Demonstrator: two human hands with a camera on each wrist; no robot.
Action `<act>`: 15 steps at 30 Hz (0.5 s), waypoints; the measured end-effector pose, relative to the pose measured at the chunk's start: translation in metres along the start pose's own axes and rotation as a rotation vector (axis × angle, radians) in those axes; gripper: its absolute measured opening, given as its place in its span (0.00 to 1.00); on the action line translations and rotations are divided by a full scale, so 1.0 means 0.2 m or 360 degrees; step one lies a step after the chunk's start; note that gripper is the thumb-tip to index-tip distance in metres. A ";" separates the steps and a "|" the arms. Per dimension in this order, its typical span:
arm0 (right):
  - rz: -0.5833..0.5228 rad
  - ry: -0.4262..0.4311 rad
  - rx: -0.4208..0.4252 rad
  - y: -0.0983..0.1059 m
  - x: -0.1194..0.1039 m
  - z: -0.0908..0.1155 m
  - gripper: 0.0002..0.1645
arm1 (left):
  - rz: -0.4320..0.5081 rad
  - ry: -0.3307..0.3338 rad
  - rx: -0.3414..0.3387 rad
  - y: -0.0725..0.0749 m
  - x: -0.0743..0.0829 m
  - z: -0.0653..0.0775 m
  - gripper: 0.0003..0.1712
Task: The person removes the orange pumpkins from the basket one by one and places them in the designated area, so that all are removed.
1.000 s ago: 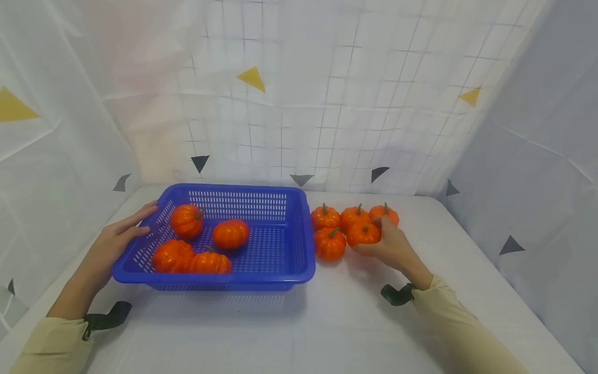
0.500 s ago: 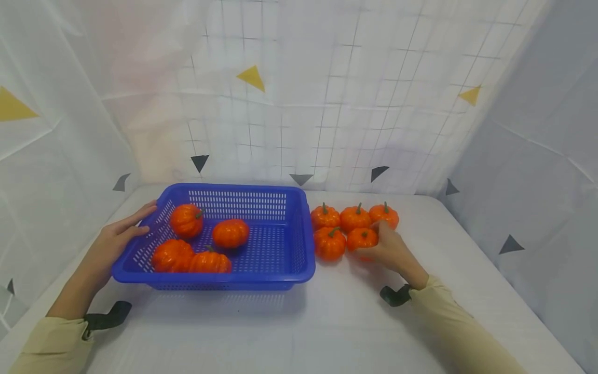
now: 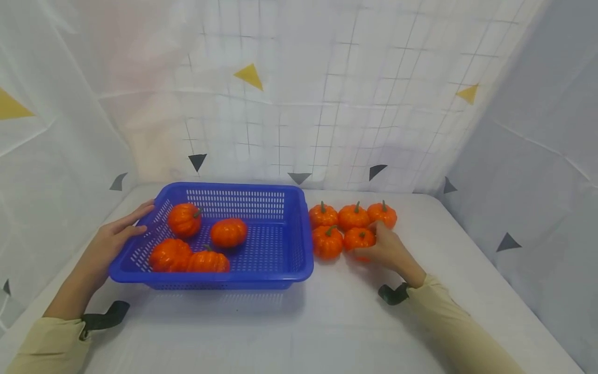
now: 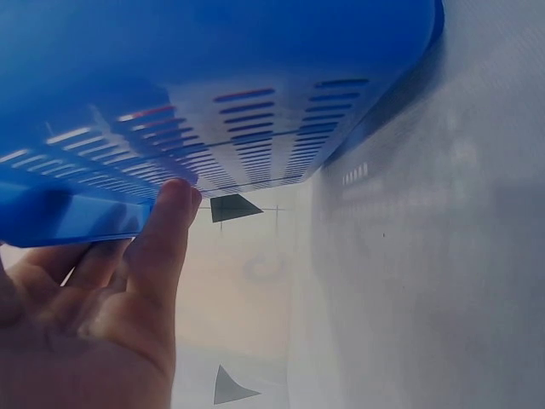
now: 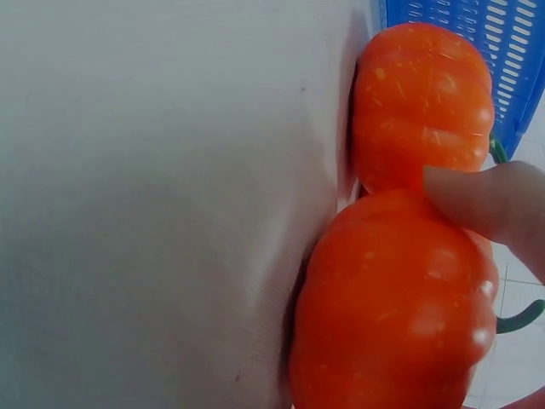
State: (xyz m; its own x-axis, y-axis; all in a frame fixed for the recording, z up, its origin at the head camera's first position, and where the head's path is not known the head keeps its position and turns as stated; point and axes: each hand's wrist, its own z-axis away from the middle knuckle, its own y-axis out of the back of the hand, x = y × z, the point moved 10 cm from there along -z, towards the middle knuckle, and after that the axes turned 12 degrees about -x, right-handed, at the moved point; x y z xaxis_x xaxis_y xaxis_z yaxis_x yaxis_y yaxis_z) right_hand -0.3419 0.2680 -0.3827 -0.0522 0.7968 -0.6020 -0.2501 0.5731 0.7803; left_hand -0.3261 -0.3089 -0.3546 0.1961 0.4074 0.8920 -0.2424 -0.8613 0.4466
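My left hand (image 3: 109, 244) holds the left rim of a blue slotted plastic basket (image 3: 306, 228). In the left wrist view, a finger reaches under the rim against the slotted wall. Several ribbed orange mini pumpkins (image 3: 229, 232) lie inside the basket. To its right, my right hand (image 3: 390, 252) grips a pumpkin (image 3: 358, 237) at the front of a small group. The right wrist view shows a fingertip where this pumpkin (image 5: 392, 315) meets its neighbour (image 5: 426, 102); both have green stems. The far side of the gripped pumpkin is partly covered by fingers.
Three pumpkins (image 3: 353, 217) stand in a back row, close to the basket's right side. Beside the gripped one is another front pumpkin (image 3: 327, 242). White sheeting (image 3: 299, 104) with grid lines encloses the white table (image 3: 261, 332) behind and at both sides.
My right hand and its pumpkin have shifted slightly down and left, nearer the neighbouring front pumpkin. My left hand and the basket stay put; the head view has drifted a little.
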 end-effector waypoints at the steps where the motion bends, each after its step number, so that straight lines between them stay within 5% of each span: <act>1: 0.0004 0.0002 -0.0004 0.00 0.00 0.00 0.44 | 0.0000 -0.0001 -0.0001 0.00 0.00 0.00 0.33; 15: 0.0112 0.0025 -0.0105 0.07 -0.07 0.03 0.50 | -0.0005 -0.0009 -0.0006 0.00 0.00 0.00 0.33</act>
State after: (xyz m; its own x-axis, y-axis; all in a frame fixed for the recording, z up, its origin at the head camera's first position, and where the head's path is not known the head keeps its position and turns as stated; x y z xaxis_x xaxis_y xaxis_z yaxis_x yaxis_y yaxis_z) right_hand -0.3383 0.2657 -0.3627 -0.0866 0.8314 -0.5489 -0.3082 0.5015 0.8084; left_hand -0.3262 -0.3087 -0.3547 0.2021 0.4082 0.8902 -0.2451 -0.8590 0.4495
